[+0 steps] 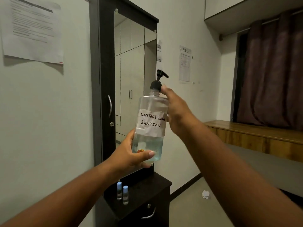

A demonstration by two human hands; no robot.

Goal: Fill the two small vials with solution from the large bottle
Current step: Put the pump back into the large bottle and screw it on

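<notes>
The large clear bottle (150,102) with a black pump top and a paper label reading "CONTACT LENS SOLUTION" is held up in the air, upright, about a third full of clear liquid. My left hand (131,154) grips its base from the left. My right hand (173,110) holds its upper side, with fingers at the black pump collar. Two small clear vials with light blue caps, the left vial (119,190) and the right vial (125,194), stand side by side on the dark cabinet top (147,185) below, both capped.
A tall mirror (131,79) in a dark frame stands behind the bottle. The cabinet has a drawer with a metal handle (149,213). A crumpled white paper (205,194) lies on the floor. A wooden ledge (254,133) and dark curtain are at the right.
</notes>
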